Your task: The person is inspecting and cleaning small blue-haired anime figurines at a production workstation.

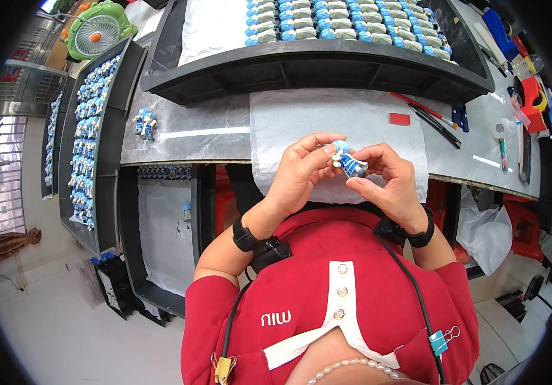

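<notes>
A small painted figurine [351, 165] with a light blue head and a blue-and-white body is held tilted between both hands, above the white sheet [276, 122] at the table's near edge. My left hand [301, 168] pinches it near the head with thumb and fingers. At the figurine's lower end, my right hand [388, 174] grips with the thumb below and fingers above. The side facing away is hidden. To the left, a couple of similar figurines [144, 123] stand close together on the grey tabletop.
A large black tray [327, 72] with rows of blue-and-white figures spans the far side. Another black tray [110, 122] of figures stands left, and a lower one [136, 256] sits beneath the table. A red block [400, 119], slim brushes [435, 126] and a green fan [98, 32] lie around.
</notes>
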`<action>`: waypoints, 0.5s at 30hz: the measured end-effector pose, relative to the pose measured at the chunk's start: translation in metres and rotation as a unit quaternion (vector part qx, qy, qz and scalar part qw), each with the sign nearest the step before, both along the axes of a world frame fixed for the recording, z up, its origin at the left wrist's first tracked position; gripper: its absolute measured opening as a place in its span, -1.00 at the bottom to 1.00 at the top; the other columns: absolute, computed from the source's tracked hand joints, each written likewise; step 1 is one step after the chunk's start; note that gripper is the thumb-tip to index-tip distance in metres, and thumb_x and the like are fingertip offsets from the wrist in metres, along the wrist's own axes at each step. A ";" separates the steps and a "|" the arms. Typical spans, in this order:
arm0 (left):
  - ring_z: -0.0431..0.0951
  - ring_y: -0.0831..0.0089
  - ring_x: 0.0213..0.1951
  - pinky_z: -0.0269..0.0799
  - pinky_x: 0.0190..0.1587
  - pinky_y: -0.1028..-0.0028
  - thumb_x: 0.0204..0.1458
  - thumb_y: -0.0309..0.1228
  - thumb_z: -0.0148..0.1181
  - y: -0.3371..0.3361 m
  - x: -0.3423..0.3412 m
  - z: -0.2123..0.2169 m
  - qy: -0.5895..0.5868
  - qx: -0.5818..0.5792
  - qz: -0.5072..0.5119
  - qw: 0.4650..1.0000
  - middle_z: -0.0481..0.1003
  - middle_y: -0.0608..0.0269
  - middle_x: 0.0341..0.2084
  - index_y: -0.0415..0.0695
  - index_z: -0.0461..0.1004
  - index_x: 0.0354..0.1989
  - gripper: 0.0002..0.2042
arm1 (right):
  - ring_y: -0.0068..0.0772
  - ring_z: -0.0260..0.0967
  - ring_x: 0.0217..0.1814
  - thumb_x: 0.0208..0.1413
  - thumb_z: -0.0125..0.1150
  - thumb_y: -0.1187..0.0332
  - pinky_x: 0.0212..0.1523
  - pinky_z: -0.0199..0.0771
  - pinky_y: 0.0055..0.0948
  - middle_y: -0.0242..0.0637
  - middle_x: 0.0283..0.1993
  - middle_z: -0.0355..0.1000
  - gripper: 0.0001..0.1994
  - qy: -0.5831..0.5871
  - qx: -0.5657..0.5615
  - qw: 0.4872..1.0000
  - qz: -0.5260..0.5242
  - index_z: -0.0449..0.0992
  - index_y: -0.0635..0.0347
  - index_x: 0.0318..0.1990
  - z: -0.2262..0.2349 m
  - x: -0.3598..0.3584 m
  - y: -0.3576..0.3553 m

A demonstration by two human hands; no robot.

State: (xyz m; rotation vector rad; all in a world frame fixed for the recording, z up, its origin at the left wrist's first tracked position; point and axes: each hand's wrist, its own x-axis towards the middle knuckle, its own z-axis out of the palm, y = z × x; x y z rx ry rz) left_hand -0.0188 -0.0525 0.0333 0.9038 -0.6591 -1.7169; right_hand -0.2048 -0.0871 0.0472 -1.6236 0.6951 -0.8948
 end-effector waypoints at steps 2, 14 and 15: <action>0.51 0.53 -0.22 0.41 -0.16 0.57 0.16 -0.37 -0.01 0.000 0.000 -0.001 0.006 -0.002 -0.002 1.000 0.51 0.12 -0.19 -0.26 0.35 0.03 -0.69 | -0.55 0.48 -0.25 -0.05 0.34 0.43 -0.27 0.46 -0.60 -0.29 -0.29 0.50 -0.70 0.000 0.005 1.000 0.000 0.41 0.30 -0.17 -0.001 -0.001 0.000; 0.51 0.53 -0.19 0.43 -0.16 0.56 0.18 -0.33 -0.01 0.000 -0.003 0.000 0.009 -0.006 -0.009 1.000 0.50 0.11 -0.16 -0.26 0.33 0.05 -0.67 | -0.60 0.44 -0.26 -0.04 0.32 0.45 -0.28 0.44 -0.63 -0.29 -0.27 0.49 -0.69 -0.015 0.035 0.999 -0.002 0.41 0.32 -0.14 -0.004 -0.006 -0.001; 0.51 0.53 -0.19 0.43 -0.16 0.56 0.18 -0.33 -0.01 0.000 -0.003 0.000 0.008 -0.006 -0.009 1.000 0.50 0.11 -0.16 -0.26 0.33 0.05 -0.67 | -0.60 0.44 -0.26 -0.04 0.32 0.46 -0.28 0.45 -0.63 -0.29 -0.27 0.48 -0.69 -0.015 0.035 0.999 -0.001 0.41 0.33 -0.14 -0.004 -0.006 -0.001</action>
